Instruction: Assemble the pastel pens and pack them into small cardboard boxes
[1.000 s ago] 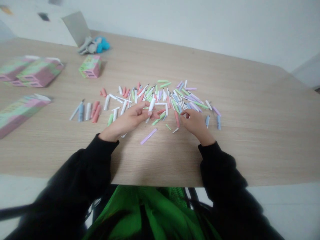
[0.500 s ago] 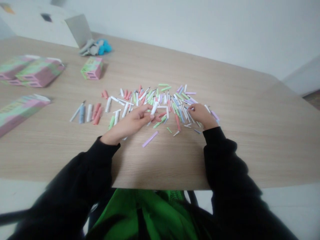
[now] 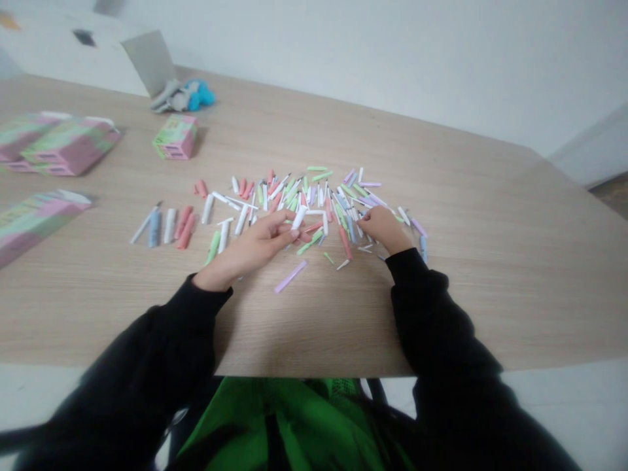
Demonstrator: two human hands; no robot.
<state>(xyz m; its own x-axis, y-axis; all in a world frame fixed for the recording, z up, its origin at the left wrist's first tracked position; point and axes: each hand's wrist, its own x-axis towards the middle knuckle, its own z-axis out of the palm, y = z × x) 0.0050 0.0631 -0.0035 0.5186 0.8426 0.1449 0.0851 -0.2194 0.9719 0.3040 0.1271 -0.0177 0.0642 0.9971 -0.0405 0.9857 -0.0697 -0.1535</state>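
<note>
A scatter of small pen parts (image 3: pixel 318 196) in white, pink, green, lilac and blue lies on the wooden table (image 3: pixel 490 261). My left hand (image 3: pixel 255 245) pinches a white pen barrel (image 3: pixel 297 218) between thumb and fingers at the near edge of the pile. My right hand (image 3: pixel 383 229) rests curled on the right side of the pile, its fingertips pressed together on thin parts I cannot make out. A lilac piece (image 3: pixel 290 277) lies alone, nearer to me. A short row of assembled pens (image 3: pixel 169 226) lies to the left.
Pink-and-green boxes lie at the left: a flat stack (image 3: pixel 59 144), another (image 3: pixel 29 219) at the edge, and a small one (image 3: pixel 176 136) farther back. A grey and blue cloth (image 3: pixel 184 95) lies at the far side. A green garment (image 3: pixel 294 425) covers my lap.
My right hand moved from beside the pile's near edge up and right into it, then drew back slightly left. My left hand kept the white barrel and barely shifted.
</note>
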